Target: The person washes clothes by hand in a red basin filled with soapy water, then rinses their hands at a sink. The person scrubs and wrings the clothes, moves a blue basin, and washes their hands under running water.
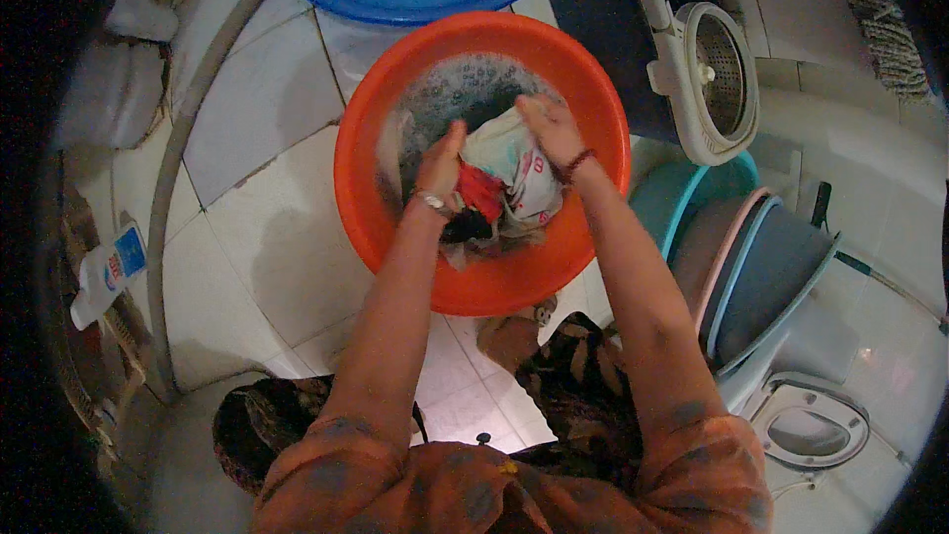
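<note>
Both of my hands are down inside an orange plastic basin that stands on the tiled floor before me. Between them lies a wet white cloth with red print. My right hand grips its upper right side, fingers curled into the fabric. My left hand presses against its left side, beside a red cloth. A dark cloth shows under my left wrist. Soapy, foamy water and more soaked fabric fill the bottom of the basin, partly hidden by my hands.
A blue basin stands just beyond the orange one. Several stacked basins lean at the right, below a mop bucket's spinner basket. A grey hose curves along the left, near a white detergent packet. A toilet-seat-shaped item is at lower right.
</note>
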`<state>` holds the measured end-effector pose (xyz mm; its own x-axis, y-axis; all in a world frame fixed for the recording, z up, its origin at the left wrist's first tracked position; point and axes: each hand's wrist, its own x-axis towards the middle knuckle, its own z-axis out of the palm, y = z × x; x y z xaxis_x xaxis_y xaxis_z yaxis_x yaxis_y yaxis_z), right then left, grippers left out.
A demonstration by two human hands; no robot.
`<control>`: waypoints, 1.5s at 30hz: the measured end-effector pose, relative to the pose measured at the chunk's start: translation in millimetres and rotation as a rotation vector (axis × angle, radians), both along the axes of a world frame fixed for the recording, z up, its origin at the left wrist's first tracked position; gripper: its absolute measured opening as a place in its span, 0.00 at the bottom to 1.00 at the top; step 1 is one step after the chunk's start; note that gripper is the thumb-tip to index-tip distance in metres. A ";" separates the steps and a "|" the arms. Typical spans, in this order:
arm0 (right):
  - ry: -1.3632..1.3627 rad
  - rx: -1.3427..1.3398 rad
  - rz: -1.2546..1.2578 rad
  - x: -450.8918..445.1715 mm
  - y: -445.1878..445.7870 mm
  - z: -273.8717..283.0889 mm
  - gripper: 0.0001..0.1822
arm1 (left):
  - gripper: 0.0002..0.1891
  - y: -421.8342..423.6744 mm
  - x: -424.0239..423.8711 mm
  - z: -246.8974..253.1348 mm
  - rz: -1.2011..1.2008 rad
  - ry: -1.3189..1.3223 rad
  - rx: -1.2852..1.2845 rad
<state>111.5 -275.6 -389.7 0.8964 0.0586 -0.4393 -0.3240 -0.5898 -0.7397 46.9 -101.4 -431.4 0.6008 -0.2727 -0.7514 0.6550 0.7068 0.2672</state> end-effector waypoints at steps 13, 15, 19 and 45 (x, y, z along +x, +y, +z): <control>-0.223 -0.330 0.206 -8.5 -3.9 -26.1 0.30 | 0.18 14.4 4.3 -20.4 -0.186 -0.242 0.435; -0.254 -0.635 0.545 -10.6 1.9 -33.5 0.32 | 0.17 14.3 2.6 -20.2 -0.238 -0.204 0.486; -0.028 -0.339 0.195 -1.3 12.5 -27.8 0.28 | 0.12 9.4 -3.4 -27.2 -0.300 -0.117 0.566; -0.197 -0.466 0.139 -33.3 52.8 53.0 0.13 | 0.17 -36.9 -14.2 -0.9 -0.108 -0.394 0.598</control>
<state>78.1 -222.8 -336.8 0.9622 0.0216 -0.2714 -0.1006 -0.8982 -0.4280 32.7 -138.3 -432.3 0.8505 0.0443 -0.5241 0.4885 0.3028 0.8183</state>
